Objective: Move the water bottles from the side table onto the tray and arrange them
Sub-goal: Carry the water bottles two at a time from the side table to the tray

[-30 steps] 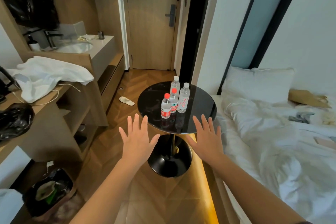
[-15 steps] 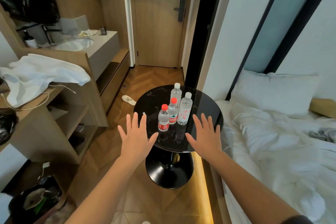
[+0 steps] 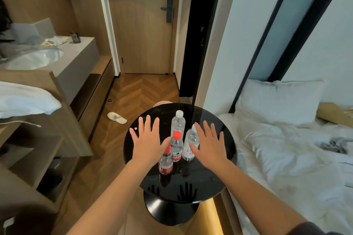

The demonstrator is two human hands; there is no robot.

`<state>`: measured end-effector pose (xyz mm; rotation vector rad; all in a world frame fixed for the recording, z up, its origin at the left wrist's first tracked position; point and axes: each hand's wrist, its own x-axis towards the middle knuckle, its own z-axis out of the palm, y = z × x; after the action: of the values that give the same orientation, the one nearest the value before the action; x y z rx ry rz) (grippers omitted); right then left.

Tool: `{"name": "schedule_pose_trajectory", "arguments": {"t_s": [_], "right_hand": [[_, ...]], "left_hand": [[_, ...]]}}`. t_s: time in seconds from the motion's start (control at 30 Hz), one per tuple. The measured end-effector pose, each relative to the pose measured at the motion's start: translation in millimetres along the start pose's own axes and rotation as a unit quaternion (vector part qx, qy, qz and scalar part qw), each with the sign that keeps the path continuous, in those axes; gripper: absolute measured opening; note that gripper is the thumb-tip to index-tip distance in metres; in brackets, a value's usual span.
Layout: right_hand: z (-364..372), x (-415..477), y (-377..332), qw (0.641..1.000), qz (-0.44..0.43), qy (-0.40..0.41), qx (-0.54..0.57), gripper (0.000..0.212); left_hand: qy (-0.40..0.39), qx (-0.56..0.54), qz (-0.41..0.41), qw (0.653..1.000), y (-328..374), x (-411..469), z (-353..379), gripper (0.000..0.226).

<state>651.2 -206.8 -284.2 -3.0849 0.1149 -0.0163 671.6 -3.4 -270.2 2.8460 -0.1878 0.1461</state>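
Several clear water bottles stand upright in a cluster on the round black side table (image 3: 208,177): a white-capped bottle (image 3: 178,123) at the back, a second white-capped bottle (image 3: 189,146) to its right, a red-capped bottle (image 3: 176,147) in the middle and a shorter red-capped bottle (image 3: 165,164) nearest me. My left hand (image 3: 148,142) hovers flat with spread fingers just left of the cluster, partly hiding the nearest bottle's cap. My right hand (image 3: 209,145) hovers the same way on the right, over the right bottle. Neither hand holds anything. No tray is in view.
A bed with white duvet (image 3: 286,158) and pillow (image 3: 277,101) lies right of the table. A wooden desk with shelves and a white cloth (image 3: 24,101) is on the left, a sink counter (image 3: 76,59) behind it. A slipper (image 3: 116,117) lies on the floor before the door (image 3: 145,25).
I have moved closer to the table. Both hands went forward from in front of the table edge to either side of the bottle cluster, still flat and spread.
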Motion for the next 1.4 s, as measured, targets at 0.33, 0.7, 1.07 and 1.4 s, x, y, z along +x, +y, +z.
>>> {"name": "schedule_pose_trajectory", "arguments": {"t_s": [0.33, 0.7, 1.07, 1.4], "right_hand": [[16, 75, -7, 0.996, 0.047, -0.049, 0.053, 0.055], [16, 99, 0, 0.996, 0.034, -0.085, 0.009, 0.050], [24, 108, 5, 0.996, 0.023, -0.081, 0.006, 0.054], [28, 110, 14, 0.998, 0.006, -0.063, 0.018, 0.056]], "left_hand": [[-0.068, 0.000, 0.042, 0.997, -7, 82, 29, 0.077], [-0.104, 0.021, 0.091, 0.990, 9, 139, 52, 0.077], [-0.134, 0.070, 0.164, 0.975, 34, 192, 63, 0.045], [-0.103, -0.009, 0.080, 0.991, 20, 187, 57, 0.017]]}}
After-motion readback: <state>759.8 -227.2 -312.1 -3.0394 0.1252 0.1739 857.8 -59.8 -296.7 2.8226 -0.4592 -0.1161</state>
